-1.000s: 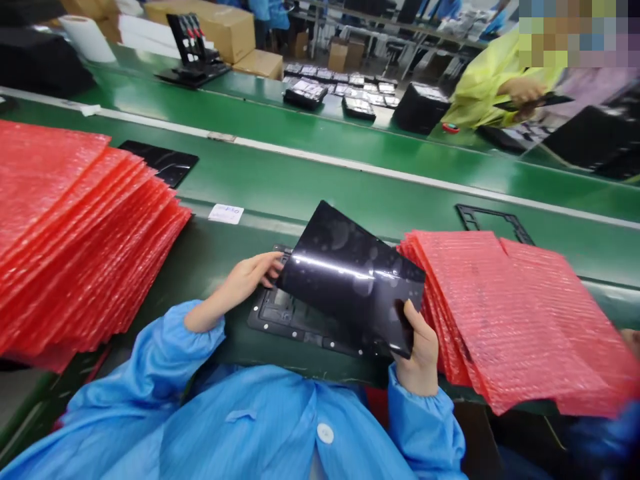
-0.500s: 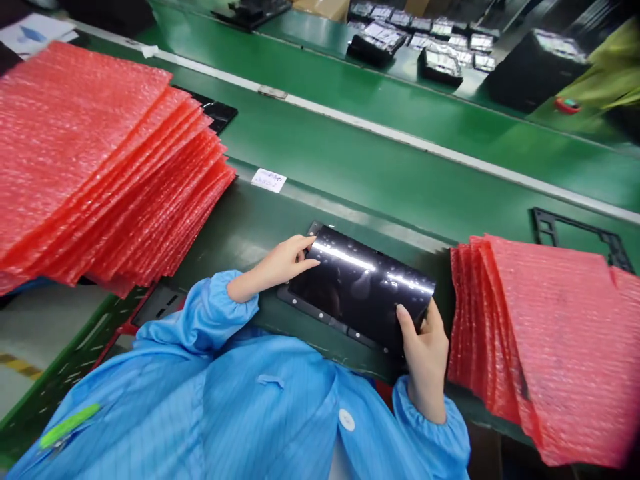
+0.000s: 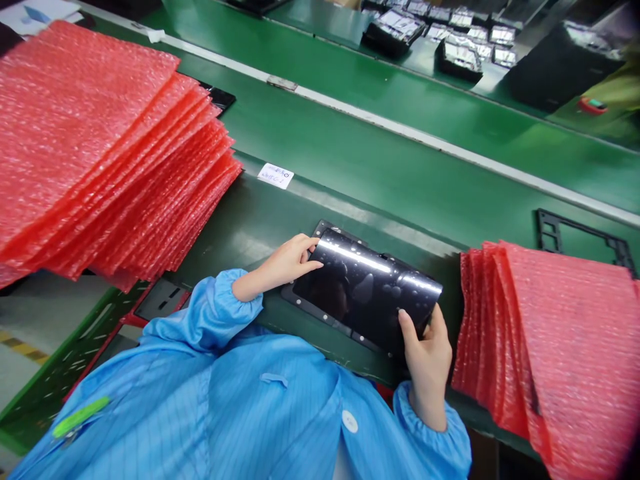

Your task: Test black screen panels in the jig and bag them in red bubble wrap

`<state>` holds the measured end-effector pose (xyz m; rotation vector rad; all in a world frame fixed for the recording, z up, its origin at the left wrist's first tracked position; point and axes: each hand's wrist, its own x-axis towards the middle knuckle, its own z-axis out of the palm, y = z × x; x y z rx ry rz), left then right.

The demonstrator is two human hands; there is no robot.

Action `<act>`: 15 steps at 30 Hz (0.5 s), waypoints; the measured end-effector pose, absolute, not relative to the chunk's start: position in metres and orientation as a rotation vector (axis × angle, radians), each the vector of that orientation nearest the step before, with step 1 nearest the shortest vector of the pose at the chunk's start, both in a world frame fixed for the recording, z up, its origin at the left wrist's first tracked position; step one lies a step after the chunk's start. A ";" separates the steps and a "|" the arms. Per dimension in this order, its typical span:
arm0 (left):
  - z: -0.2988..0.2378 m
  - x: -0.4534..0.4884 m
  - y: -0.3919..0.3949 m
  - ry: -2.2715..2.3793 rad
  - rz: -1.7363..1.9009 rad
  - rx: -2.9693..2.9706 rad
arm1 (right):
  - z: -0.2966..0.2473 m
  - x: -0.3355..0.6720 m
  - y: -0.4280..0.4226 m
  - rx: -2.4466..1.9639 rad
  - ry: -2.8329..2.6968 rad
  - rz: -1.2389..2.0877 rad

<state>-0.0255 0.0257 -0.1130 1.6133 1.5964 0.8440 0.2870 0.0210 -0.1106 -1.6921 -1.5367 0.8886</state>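
A glossy dark film (image 3: 373, 297) with bubble-like marks lies over a flat black panel (image 3: 327, 319) on the green bench in front of me. The film's far side curves up, and a bright streak of light runs along the bend. My left hand (image 3: 287, 265) pinches its far left corner between thumb and fingers. At the right edge my right hand (image 3: 429, 357) grips the film, thumb on top and fingers curled behind. Round metal dots show along the panel's near border; most of its face is hidden.
Red bubble-wrap bags (image 3: 85, 147) are stacked at the left, with more red bags (image 3: 580, 333) at the right. Behind those stands a black frame (image 3: 585, 237). A white label (image 3: 275, 175) sits on the bench. A green crate (image 3: 65, 363) is low at the left.
The view has shifted slightly. A little more of the panel's far border shows behind the curved film. Both hands keep their hold on it.
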 end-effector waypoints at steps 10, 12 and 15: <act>-0.115 -0.026 0.026 1.581 0.850 1.631 | -0.113 0.291 0.022 -1.753 -1.560 0.857; -0.115 -0.026 0.026 1.586 0.849 1.635 | -0.115 0.292 0.023 -1.758 -1.563 0.864; -0.115 -0.026 0.026 1.608 0.828 1.631 | -0.116 0.293 0.023 -1.733 -1.556 0.867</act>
